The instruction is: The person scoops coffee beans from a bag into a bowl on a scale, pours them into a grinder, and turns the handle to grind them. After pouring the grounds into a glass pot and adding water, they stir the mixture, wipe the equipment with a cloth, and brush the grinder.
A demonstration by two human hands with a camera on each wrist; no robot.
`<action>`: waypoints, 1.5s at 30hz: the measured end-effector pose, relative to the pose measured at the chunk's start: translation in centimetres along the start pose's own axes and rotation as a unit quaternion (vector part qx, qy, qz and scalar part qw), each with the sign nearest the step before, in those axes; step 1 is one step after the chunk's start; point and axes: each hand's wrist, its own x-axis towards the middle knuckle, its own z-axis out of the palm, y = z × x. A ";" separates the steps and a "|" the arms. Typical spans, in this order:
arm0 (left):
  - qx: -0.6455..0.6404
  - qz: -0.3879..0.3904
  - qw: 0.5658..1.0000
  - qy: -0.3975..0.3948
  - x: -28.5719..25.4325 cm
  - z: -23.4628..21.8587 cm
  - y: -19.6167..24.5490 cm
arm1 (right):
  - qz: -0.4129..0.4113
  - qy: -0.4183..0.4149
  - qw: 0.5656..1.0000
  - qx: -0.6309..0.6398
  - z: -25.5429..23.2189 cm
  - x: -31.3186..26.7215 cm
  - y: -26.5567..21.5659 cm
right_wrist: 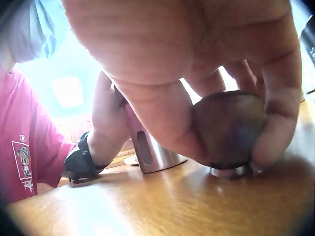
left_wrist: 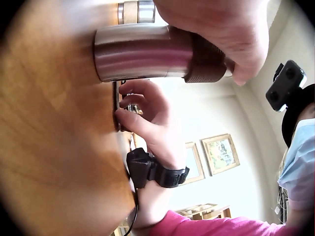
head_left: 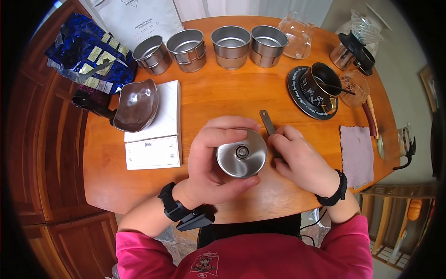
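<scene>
A silver manual coffee grinder (head_left: 241, 165) stands upright on the table, its bare central shaft showing on top. My left hand (head_left: 206, 156) grips it round the upper part, where the left wrist view shows a dark ribbed band (left_wrist: 206, 59). To its right, my right hand (head_left: 302, 156) pinches the dark rounded knob (right_wrist: 229, 128) of the detached crank handle (head_left: 266, 122). The handle's flat metal arm, with a hole at its end, points away from me. In the right wrist view the knob is close over the tabletop, thumb and fingers on either side.
A brown dish (head_left: 137, 107) sits on a white scale (head_left: 153, 153) at left. Several metal cups (head_left: 231, 49) line the back near a blue bag (head_left: 93, 56). At right are a black cup (head_left: 320, 88) on a saucer, a folded cloth (head_left: 357, 156) and glassware (head_left: 355, 88).
</scene>
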 end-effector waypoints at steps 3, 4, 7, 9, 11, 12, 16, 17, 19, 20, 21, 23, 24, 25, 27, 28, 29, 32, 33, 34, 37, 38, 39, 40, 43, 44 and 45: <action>0.024 0.011 1.000 -0.012 -0.2 -0.1 -0.3 | 0.028 -0.008 1.000 0.008 -0.2 0.1 -0.2; 0.053 0.016 0.998 -0.022 -0.3 -0.2 -0.4 | 0.053 -0.014 0.998 0.014 -0.3 0.1 -0.2; 0.000 -0.035 0.999 -0.002 -0.8 0.3 -0.3 | 0.054 -0.001 0.999 0.005 -0.3 0.0 0.0; 0.003 -0.032 0.999 -0.003 -0.9 0.3 -0.4 | 0.057 0.003 0.998 -0.007 -0.3 0.0 0.1; 0.006 -0.029 1.000 -0.003 -0.8 0.2 -0.6 | 0.061 0.006 0.998 -0.019 -0.3 0.0 0.3; 0.023 -0.009 1.000 -0.012 -0.6 0.0 -0.8 | 0.071 0.005 0.997 -0.017 -0.3 0.0 0.5; -0.014 -0.007 1.000 -0.019 -0.8 0.1 -1.1 | 0.070 0.012 0.997 -0.010 -0.5 0.0 0.9; -0.014 -0.006 1.000 -0.019 -0.7 0.2 -1.0 | 0.070 0.013 0.997 -0.011 -0.5 0.0 0.9; -0.074 -0.050 0.996 -0.022 -0.7 0.2 -0.6 | 0.105 0.012 0.992 -0.064 -0.6 -0.1 0.9; -0.075 -0.047 0.996 -0.022 -0.7 0.4 -0.5 | 0.105 0.014 0.992 -0.066 -0.6 0.0 0.8; -0.080 -0.059 0.995 -0.007 -0.8 0.7 -0.4 | 0.117 0.008 0.988 -0.099 -0.7 0.1 0.6; -0.086 -0.068 0.994 0.008 -0.9 0.7 -0.5 | 0.128 0.005 0.983 -0.135 -0.8 0.1 0.4; -0.076 -0.069 0.995 -0.009 -1.0 0.5 -0.7 | 0.121 0.010 0.981 -0.148 -0.7 0.1 0.6; -0.065 -0.072 0.995 -0.026 -1.1 0.4 -0.8 | 0.115 0.015 0.980 -0.161 -0.6 0.1 0.7; -0.050 -0.073 0.996 -0.023 -1.1 0.6 -1.0 | 0.126 0.020 0.979 -0.160 -0.6 0.2 0.7; -0.035 -0.074 0.996 -0.019 -1.1 0.6 -1.0 | 0.136 0.024 0.978 -0.158 -0.5 0.2 0.7; -0.035 -0.074 0.997 -0.018 -1.1 0.7 -0.9 | 0.136 0.023 0.978 -0.159 -0.5 0.3 0.9; -0.100 -0.129 0.987 -0.007 -1.2 0.6 -0.5 | 0.087 0.061 0.992 -0.067 -0.9 0.6 2.1; -0.090 -0.151 0.984 -0.024 -1.5 0.3 -0.7 | 0.069 0.076 0.994 0.043 -1.2 0.8 2.5; -0.080 -0.173 0.981 -0.041 -1.6 0.2 -0.8 | 0.051 0.090 0.983 0.152 -1.5 1.0 2.6; -0.089 -0.182 0.979 -0.038 -1.8 0.2 -1.1 | 0.136 0.026 0.887 0.441 -3.2 0.9 1.5; -0.090 -0.179 0.979 -0.034 -1.7 0.3 -1.0 | 0.120 0.030 0.875 0.469 -2.9 0.9 1.5; -0.070 -0.181 0.980 -0.044 -1.7 0.3 -0.9 | 0.119 0.027 0.877 0.465 -2.9 0.9 1.5; -0.048 -0.182 0.981 -0.053 -1.6 0.3 -0.8 | 0.101 0.032 0.872 0.478 -2.9 0.9 1.4; 0.007 -0.129 0.991 -0.041 -1.5 0.7 -0.9 | 0.078 0.029 0.875 0.477 -3.2 1.0 1.0; 0.007 -0.125 0.991 -0.037 -1.4 0.8 -0.8 | 0.056 0.051 0.876 0.477 -3.1 1.0 0.7; 0.005 -0.140 0.990 -0.032 -1.2 0.9 -0.5 | 0.035 0.074 0.875 0.476 -3.1 1.0 0.5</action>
